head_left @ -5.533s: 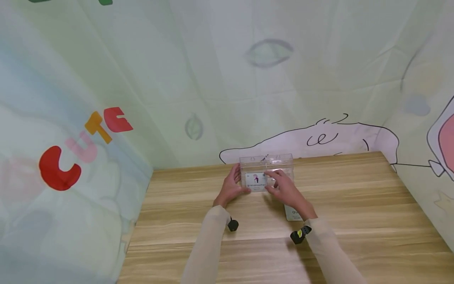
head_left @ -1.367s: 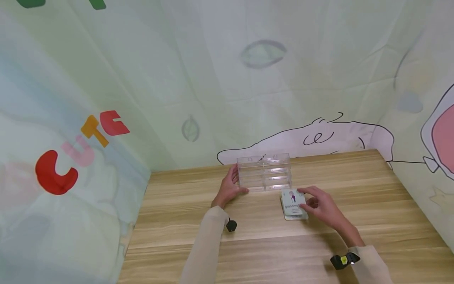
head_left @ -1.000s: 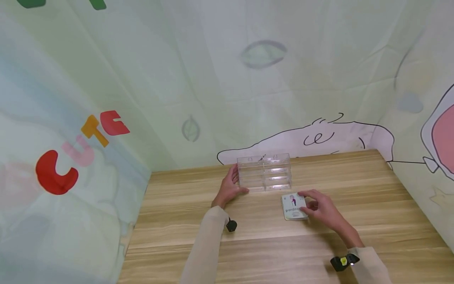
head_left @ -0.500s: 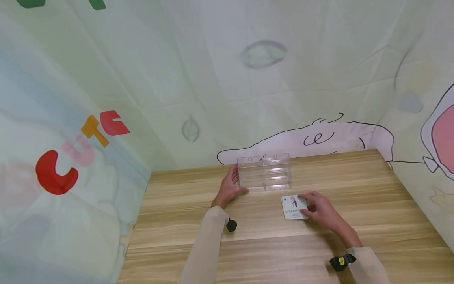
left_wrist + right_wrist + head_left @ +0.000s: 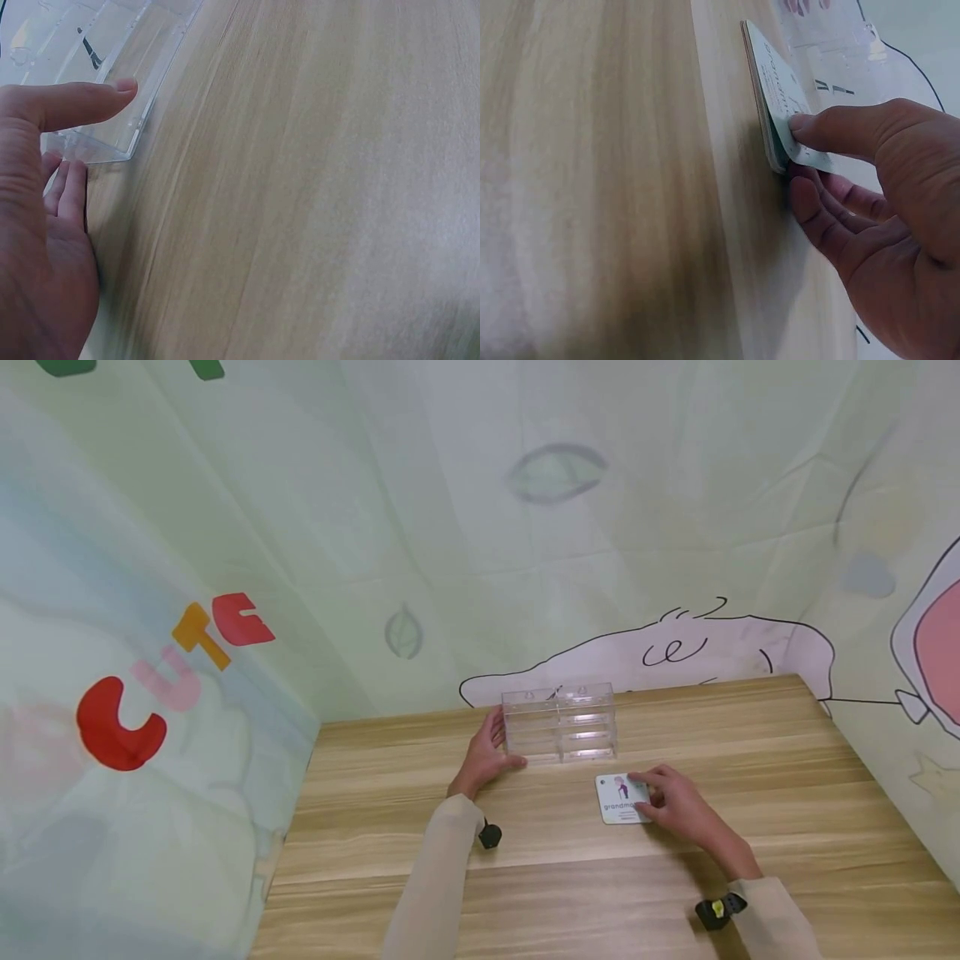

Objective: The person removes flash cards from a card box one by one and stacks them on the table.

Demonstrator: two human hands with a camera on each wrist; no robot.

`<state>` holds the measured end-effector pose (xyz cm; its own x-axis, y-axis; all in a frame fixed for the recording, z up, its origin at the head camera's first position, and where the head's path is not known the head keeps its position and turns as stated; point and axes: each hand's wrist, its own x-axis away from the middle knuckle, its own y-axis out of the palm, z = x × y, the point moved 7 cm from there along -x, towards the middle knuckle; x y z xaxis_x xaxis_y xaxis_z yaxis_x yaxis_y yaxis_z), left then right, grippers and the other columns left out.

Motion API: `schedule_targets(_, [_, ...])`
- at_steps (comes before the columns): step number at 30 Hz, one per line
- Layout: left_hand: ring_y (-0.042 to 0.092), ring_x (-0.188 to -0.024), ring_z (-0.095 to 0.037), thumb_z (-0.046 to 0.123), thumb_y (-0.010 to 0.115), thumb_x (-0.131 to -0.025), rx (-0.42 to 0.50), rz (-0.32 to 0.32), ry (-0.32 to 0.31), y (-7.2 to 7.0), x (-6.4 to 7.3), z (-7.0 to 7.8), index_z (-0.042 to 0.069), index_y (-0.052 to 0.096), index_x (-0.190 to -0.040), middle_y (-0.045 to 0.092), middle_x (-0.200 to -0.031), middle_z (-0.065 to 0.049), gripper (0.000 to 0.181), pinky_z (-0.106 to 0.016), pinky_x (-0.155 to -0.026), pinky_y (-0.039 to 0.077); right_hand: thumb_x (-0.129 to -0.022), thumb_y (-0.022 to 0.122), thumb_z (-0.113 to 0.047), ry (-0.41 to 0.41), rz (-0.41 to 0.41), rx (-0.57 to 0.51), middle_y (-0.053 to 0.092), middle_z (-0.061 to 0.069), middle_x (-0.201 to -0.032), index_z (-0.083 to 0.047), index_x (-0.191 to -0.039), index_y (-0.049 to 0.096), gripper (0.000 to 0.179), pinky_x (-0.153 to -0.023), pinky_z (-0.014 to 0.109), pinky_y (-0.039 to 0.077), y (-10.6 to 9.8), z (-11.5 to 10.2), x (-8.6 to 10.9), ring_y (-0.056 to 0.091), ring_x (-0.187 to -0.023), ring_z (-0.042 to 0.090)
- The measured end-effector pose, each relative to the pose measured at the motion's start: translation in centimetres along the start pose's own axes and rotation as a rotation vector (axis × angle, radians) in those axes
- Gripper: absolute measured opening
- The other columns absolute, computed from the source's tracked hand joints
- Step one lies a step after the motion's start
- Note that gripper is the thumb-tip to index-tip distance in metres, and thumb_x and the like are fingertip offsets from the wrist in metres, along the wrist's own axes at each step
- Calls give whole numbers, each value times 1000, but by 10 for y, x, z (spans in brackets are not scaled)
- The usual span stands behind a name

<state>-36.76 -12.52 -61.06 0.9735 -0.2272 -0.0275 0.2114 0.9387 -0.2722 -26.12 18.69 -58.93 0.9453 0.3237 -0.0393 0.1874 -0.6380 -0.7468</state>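
Note:
My left hand [image 5: 483, 760] holds the left end of a clear plastic rack [image 5: 558, 724] with several compartments. In the left wrist view, the thumb lies across the rack's front and the other fingers are at its side. My right hand [image 5: 678, 806] pinches the right edge of a white card [image 5: 621, 797] marked "grandmo…", with a small figure printed on it. The card lies atop a thin stack of cards [image 5: 759, 97]. Seen from the right wrist, the thumb presses the top face, that edge is slightly raised, and fingertips are beneath it.
The wooden table [image 5: 375, 810] reaches back to a pale printed curtain [image 5: 450, 527] just behind the rack. More curtain hangs along the left and right sides of the table. A black wrist camera [image 5: 491, 836] sits by the left sleeve.
Earlier, the right hand held the grandmother card against the rack's front. It carried the card right and down onto the stack, then slid it nearer until lined up. The left hand stayed put.

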Motion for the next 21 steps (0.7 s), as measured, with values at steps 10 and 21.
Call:
schedule_targets(10, [38, -149, -30, -9, 90, -69, 7, 0, -5, 0, 0, 2, 6, 26, -162, 37, -163, -18, 114, -34, -122, 35, -86, 81, -3, 58, -55, 57, 58, 15, -108, 5, -131, 67, 47, -60, 23, 46, 2, -4, -5, 50, -81, 18])
schedule_targets(21, [38, -149, -33, -11, 89, -68, 22, 0, 5, -1, 0, 4, 4, 26, -162, 38, -162, -20, 114, -36, -123, 35, -86, 80, -2, 64, -77, 103, 58, 17, -107, 7, -128, 68, 44, -62, 26, 46, 2, -17, -6, 49, -83, 20])
